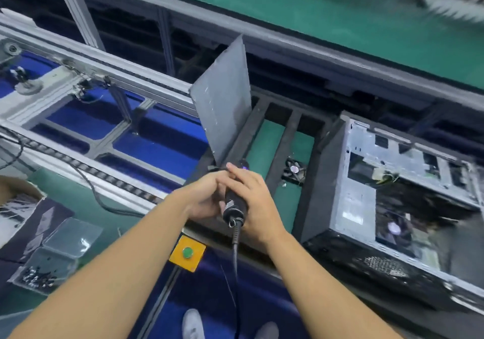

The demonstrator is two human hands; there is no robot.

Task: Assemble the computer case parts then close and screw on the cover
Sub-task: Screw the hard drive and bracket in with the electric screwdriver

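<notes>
R hand [252, 202] is wrapped round the electric screwdriver [235, 205]. L hand [205, 194] is curled at its nose end, right by the bottom corner of the cover [222, 102]; can't tell if it pinches bit, screw or panel. Cover stands tilted up just ahead of both hands, the open computer case [392, 194] lies off to their right, and the screw tray [44, 268] is far to their left. Prob. readying the driver: seat the screw square on the bit, then line up the cover edges on the case before driving.
</notes>
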